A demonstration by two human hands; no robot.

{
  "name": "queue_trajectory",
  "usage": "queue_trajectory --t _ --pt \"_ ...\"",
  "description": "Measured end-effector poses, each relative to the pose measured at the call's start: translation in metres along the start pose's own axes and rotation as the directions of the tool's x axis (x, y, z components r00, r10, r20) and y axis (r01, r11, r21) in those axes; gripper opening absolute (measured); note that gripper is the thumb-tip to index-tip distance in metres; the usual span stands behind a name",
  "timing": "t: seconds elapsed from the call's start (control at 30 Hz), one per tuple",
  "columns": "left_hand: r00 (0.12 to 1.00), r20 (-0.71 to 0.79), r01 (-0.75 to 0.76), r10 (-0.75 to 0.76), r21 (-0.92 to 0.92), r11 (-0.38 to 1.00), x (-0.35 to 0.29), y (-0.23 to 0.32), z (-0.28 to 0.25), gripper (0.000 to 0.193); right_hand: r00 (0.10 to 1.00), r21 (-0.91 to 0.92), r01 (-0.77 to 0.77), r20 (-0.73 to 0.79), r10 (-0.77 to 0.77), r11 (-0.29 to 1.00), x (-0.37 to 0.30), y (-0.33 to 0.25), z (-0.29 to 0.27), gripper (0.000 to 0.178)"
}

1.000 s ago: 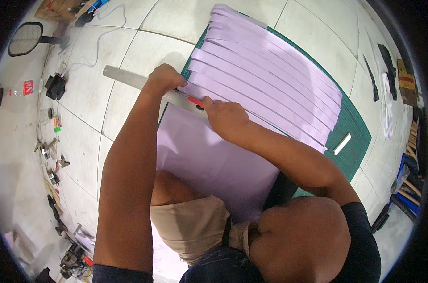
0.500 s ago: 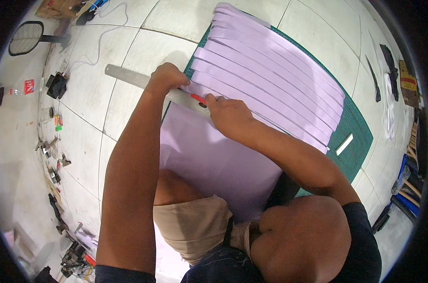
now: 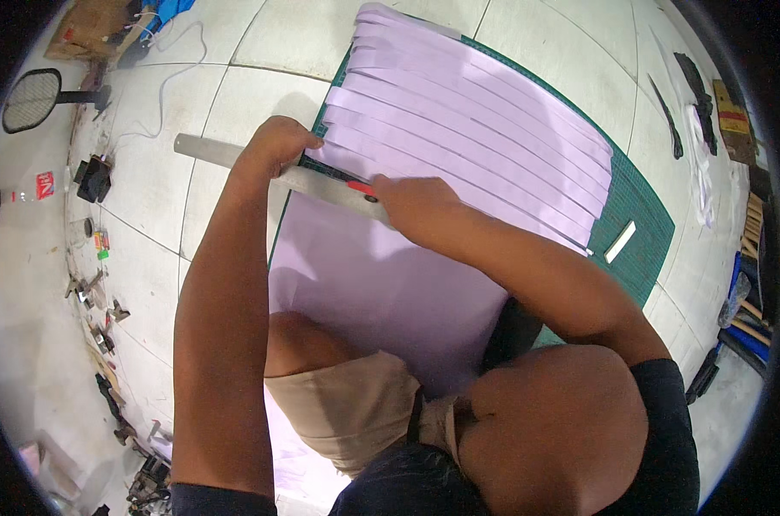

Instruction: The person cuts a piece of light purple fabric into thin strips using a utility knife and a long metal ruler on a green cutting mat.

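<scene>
A lilac sheet (image 3: 381, 275) lies over a green cutting mat (image 3: 643, 228), its far part cut into several long strips (image 3: 476, 116). Along the near side of the strips runs a long metal ruler (image 3: 205, 150). My right hand (image 3: 420, 206) is closed around a red utility knife (image 3: 361, 189), held low at the ruler's far edge; its blade is hard to make out. My left hand (image 3: 280, 144) reaches over the ruler, with its fingertips closed at the left end of the nearest strip. Between that strip and the ruler a dark gap shows.
A small white bar (image 3: 620, 242) lies on the mat's right part. On the tiled floor at left are a racket-shaped swatter (image 3: 33, 99), a black box-like object (image 3: 93, 178), a cable and small tools. A cardboard box (image 3: 734, 125) and wooden handles stand at right.
The view has shifted, moving the scene leftward. My right hand and the knife have slid slightly right along the ruler. The gap beside the nearest strip's left end looks wider.
</scene>
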State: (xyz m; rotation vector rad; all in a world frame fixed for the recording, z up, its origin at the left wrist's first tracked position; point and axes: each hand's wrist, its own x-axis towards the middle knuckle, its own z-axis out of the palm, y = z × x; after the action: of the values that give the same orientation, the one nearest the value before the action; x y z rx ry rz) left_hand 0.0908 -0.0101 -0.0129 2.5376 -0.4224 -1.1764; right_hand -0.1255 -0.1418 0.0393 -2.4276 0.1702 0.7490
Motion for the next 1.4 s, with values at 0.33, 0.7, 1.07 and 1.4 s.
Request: queue_trajectory --t 0.33,0.7,1.07,1.4 --pt "0.993 -0.026 -0.118 0.116 -0.072 0.990 0.000 -0.020 -0.004 0.032 0.996 -0.100 -0.087 -0.036 0.084 0.991 -0.090 0.058 0.021 0.024" --pt "0.918 -0.333 -0.173 0.214 0.149 0.974 0.006 -0.038 0.021 0.028 0.918 -0.317 -0.324 0.122 0.377 0.891 -0.245 0.152 0.041 0.024" --pt "0.908 -0.386 -0.128 0.161 0.110 0.986 -0.006 -0.031 0.025 0.021 0.828 -0.334 -0.528 0.001 0.560 0.781 -0.357 0.216 0.041 0.022" --pt "0.926 -0.336 -0.172 0.174 0.035 0.984 -0.016 -0.026 0.032 0.028 0.495 0.530 -0.453 -0.519 0.697 0.716 -0.266 0.176 0.123 0.045"
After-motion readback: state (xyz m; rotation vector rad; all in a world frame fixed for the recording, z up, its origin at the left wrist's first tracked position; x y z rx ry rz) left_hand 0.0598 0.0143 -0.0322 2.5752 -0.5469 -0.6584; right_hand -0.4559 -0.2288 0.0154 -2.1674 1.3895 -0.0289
